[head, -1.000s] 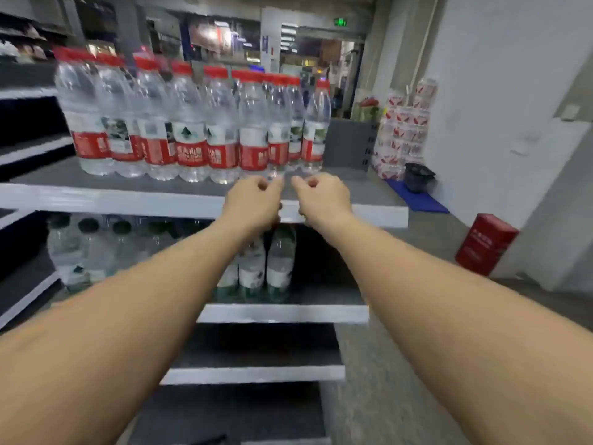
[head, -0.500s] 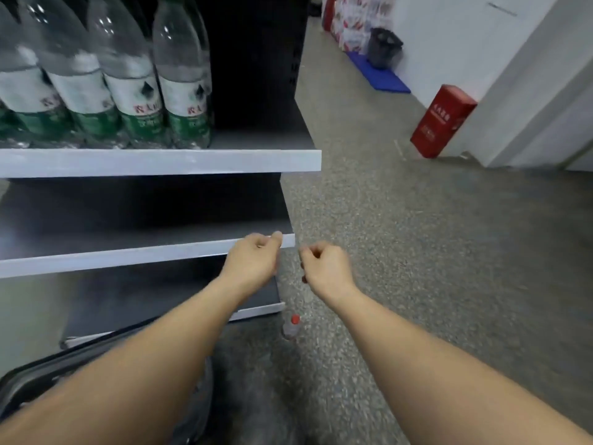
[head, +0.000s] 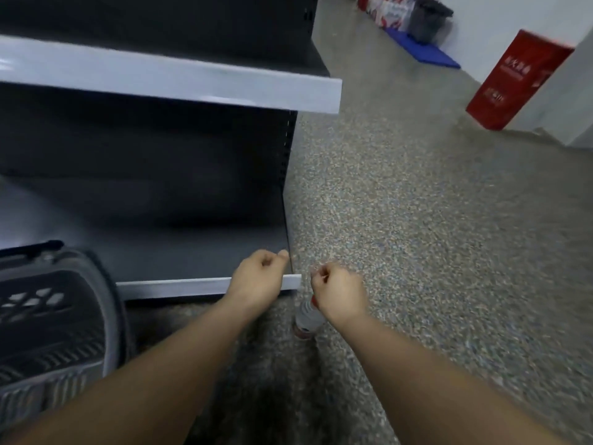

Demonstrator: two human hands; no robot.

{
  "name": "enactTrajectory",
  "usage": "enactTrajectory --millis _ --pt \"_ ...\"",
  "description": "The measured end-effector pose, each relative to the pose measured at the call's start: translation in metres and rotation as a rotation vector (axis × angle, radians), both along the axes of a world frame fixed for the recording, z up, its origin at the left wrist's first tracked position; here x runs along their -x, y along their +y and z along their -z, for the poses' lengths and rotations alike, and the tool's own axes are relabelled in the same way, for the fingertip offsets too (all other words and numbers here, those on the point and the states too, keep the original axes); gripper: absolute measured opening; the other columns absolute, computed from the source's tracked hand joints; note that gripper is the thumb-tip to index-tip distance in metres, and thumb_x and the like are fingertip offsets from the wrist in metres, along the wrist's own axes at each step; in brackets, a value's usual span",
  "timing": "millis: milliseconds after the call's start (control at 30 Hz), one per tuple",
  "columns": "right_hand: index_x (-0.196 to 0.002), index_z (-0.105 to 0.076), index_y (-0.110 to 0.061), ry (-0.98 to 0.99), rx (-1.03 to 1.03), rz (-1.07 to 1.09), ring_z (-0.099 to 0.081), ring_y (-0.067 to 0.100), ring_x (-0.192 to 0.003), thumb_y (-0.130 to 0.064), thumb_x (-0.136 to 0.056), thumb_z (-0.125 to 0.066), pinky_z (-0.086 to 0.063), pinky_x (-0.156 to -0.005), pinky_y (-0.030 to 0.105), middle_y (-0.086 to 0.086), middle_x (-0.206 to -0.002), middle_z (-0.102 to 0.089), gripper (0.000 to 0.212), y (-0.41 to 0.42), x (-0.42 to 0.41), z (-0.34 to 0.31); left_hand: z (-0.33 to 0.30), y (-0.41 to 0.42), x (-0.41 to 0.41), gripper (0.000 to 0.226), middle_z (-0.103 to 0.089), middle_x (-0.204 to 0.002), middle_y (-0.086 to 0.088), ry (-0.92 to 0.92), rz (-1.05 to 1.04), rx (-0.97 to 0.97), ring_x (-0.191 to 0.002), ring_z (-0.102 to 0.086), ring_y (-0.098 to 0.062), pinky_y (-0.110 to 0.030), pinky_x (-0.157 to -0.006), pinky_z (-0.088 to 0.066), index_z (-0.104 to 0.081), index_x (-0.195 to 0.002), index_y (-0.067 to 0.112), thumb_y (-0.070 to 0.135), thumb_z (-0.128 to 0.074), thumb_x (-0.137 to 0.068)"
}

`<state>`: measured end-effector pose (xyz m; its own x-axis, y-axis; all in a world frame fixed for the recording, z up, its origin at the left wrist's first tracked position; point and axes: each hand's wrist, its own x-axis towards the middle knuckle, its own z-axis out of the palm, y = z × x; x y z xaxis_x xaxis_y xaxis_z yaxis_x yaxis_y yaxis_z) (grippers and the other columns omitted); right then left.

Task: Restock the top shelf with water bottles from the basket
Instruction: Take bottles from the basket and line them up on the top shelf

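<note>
A clear water bottle [head: 306, 321] with a red cap and red label stands on the floor by the corner of the lowest shelf; my right hand partly hides it. My right hand [head: 338, 292] hovers just above it, fingers curled, holding nothing. My left hand [head: 258, 281] is beside it over the front edge of the lowest shelf [head: 179, 285], also curled and empty. A dark plastic basket [head: 54, 322] stands at the lower left; no bottles show in the part I see. The top shelf is out of view.
An empty dark shelf with a white front edge [head: 192, 81] sits above the lowest one. Speckled grey floor [head: 433, 236] stretches to the right. A red box [head: 516, 80] leans by the white wall. A dark bin [head: 428, 19] stands on a blue mat at the back.
My view has dropped from the stocked top shelf to the bottom shelves and floor. Both hands came down with it, still curled and empty. The basket and floor bottle came into view.
</note>
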<state>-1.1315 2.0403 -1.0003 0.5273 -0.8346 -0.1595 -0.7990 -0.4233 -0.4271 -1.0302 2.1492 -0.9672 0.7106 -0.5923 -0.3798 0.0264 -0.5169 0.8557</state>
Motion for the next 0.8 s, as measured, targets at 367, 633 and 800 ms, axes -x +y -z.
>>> enactTrajectory --millis 367,633,800 --pt "-0.106 -0.065 -0.015 0.111 0.017 -0.119 -0.061 0.031 -0.103 -0.032 -0.088 -0.061 -0.047 -0.085 0.033 0.009 -0.113 -0.057 0.025 -0.009 0.004 0.06 0.052 0.004 -0.009 0.018 -0.065 -0.103 0.006 -0.081 0.044 0.053 -0.101 -0.06 -0.014 -0.027 -0.089 -0.045 -0.065 -0.106 0.023 0.033 -0.061 -0.091" --pt "-0.075 -0.065 -0.035 -0.616 0.026 -0.115 -0.059 0.001 -0.084 -0.03 -0.067 -0.073 -0.042 -0.075 0.009 -0.012 -0.084 -0.064 0.012 -0.002 0.023 -0.224 -0.129 -0.004 0.027 0.08 -0.063 -0.116 0.029 -0.18 0.311 0.282 -0.108 -0.059 0.011 -0.021 -0.094 -0.05 -0.049 -0.12 0.053 0.05 -0.087 -0.049" --pt "-0.08 -0.069 -0.033 -0.923 -0.139 -0.099 -0.059 0.001 -0.067 -0.019 -0.072 -0.083 -0.047 -0.066 0.011 -0.011 -0.078 -0.069 0.021 0.012 0.016 -0.433 -0.34 0.008 0.022 0.066 -0.069 -0.098 0.029 -0.23 0.212 0.498 -0.09 -0.066 0.009 -0.005 -0.072 -0.047 -0.058 -0.108 0.043 0.034 -0.087 -0.049"
